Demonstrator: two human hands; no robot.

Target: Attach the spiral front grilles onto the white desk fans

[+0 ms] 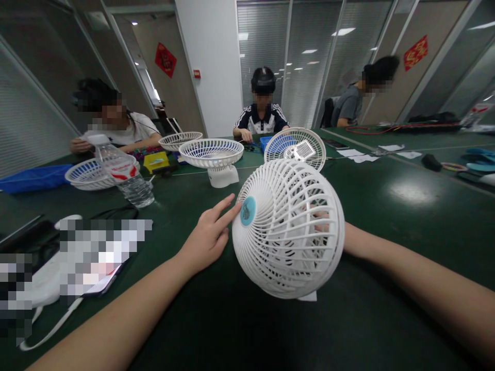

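Note:
A white desk fan [270, 257] with a round slatted cage is tilted in front of me, its face turned to the left. At the centre of the cage is a light blue round cap [248, 211]. My left hand [211, 232] is at the left side of the fan, fingers stretched out and apart, the fingertips at the cage beside the cap. Behind the cage, my right hand [320, 221] grips the fan from the back. Only parts of its fingers show through the slats. A bit of white [309, 297] shows under the fan.
On the green table [386, 226] stand other fan parts: a grille with a base [212, 154], a back grille [296, 147] and a cage [91, 174]. A water bottle [126, 172] is at left. Three people sit around the table. Papers [358, 154] lie at right.

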